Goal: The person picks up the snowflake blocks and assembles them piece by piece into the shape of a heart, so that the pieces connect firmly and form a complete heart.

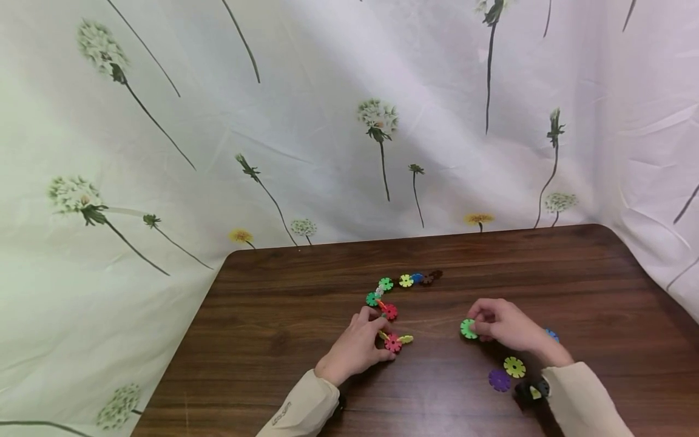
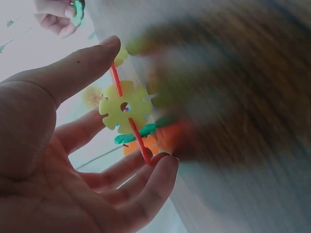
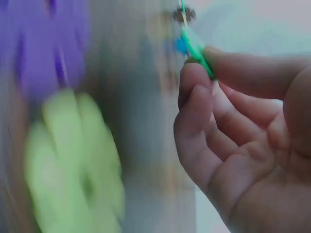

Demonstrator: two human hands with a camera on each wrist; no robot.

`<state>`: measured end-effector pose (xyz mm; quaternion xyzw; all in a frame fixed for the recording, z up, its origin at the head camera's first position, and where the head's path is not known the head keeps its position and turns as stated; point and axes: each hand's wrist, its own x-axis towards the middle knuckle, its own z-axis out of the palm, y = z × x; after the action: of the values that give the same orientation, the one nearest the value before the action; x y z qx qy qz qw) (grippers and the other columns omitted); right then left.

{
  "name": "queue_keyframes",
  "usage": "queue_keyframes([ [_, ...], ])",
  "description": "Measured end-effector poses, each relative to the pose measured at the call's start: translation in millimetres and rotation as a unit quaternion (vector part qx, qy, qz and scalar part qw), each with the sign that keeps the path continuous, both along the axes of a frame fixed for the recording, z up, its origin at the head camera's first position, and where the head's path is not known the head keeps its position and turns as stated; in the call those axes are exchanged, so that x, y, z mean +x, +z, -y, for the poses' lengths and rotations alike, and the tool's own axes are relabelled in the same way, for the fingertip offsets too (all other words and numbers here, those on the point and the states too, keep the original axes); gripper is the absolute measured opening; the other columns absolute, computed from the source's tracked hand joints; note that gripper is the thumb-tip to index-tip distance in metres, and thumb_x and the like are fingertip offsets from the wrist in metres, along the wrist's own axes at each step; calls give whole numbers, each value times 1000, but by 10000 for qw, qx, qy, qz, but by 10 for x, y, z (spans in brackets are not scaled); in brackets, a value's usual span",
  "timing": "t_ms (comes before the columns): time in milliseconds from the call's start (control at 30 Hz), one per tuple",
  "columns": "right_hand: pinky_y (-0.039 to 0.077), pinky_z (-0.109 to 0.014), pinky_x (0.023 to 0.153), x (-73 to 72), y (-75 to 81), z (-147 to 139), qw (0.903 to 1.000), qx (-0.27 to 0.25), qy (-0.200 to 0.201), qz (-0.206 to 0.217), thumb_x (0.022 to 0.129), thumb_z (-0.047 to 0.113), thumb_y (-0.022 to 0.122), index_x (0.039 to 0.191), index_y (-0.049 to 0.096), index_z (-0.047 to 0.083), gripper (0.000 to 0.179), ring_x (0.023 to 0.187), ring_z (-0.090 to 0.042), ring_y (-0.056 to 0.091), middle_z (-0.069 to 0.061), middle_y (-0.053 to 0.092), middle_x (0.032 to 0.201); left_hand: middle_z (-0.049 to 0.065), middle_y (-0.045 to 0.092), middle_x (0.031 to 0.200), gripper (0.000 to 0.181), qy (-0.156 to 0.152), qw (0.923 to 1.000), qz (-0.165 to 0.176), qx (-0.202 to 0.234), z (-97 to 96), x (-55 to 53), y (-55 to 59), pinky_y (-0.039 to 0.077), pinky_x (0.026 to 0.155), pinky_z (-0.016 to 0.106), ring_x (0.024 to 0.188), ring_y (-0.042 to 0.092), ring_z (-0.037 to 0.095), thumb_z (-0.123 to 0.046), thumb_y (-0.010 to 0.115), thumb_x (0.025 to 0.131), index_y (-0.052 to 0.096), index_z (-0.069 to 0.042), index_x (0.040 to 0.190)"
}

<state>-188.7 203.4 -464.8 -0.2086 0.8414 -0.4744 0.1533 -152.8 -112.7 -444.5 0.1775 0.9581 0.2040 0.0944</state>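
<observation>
A chain of linked notched plastic discs (image 1: 406,280) curves over the wooden table, with green, white, yellow, blue, dark brown and red pieces. My left hand (image 1: 354,345) holds its near end, thumb and fingers around a red disc (image 1: 393,343) with yellow discs slotted beside it. In the left wrist view, a yellow disc (image 2: 125,99) stands between thumb and fingers, joined to red pieces. Over to the right, my right hand (image 1: 510,326) pinches a loose green disc (image 1: 468,329) between thumb and index finger. Its edge-on green disc (image 3: 198,53) shows in the right wrist view.
Near my right wrist lie a purple disc (image 1: 499,380), a yellow-green disc (image 1: 514,366) and black pieces (image 1: 532,390). A blue disc (image 1: 553,334) is partly hidden behind the wrist. The table (image 1: 273,315) meets a flower-patterned cloth (image 1: 327,121) at its back edge.
</observation>
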Motion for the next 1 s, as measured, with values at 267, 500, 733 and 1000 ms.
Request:
queue_keyframes([
  [267, 57, -31, 59, 14, -68, 441, 9967, -629, -192, 487, 89, 7, 64, 99, 61, -5, 16, 66, -19, 66, -13, 69, 78, 15, 48, 132, 36, 54, 9998, 61, -160, -29, 0, 11, 51, 90, 43, 115, 49, 29, -34, 79, 79, 67, -16, 107],
  [500, 56, -28, 56, 29, -122, 715, 9957, -748, -256, 484, 88, 2, 63, 96, 63, -6, 11, 62, -18, 66, -13, 70, 75, 14, 50, 129, 39, 44, 9997, 1, -241, -36, 5, 2, 51, 88, 41, 111, 49, 29, -35, 80, 79, 68, -15, 110],
  [733, 57, -29, 55, 35, -130, 813, 9952, -763, -224, 578, 87, 0, 62, 96, 62, -7, 11, 61, -18, 66, -11, 69, 73, 12, 53, 126, 38, -23, 9996, -83, -253, -26, 0, -20, 50, 87, 39, 108, 49, 27, -34, 80, 79, 70, -15, 111],
  [1000, 58, -30, 56, 39, -136, 857, 9931, -834, -273, 772, 88, -1, 61, 96, 61, -9, 12, 61, -15, 66, -10, 69, 73, 10, 54, 124, 38, -68, 9993, -120, -355, -14, 0, -28, 49, 88, 39, 107, 48, 25, -35, 78, 80, 71, -16, 112],
])
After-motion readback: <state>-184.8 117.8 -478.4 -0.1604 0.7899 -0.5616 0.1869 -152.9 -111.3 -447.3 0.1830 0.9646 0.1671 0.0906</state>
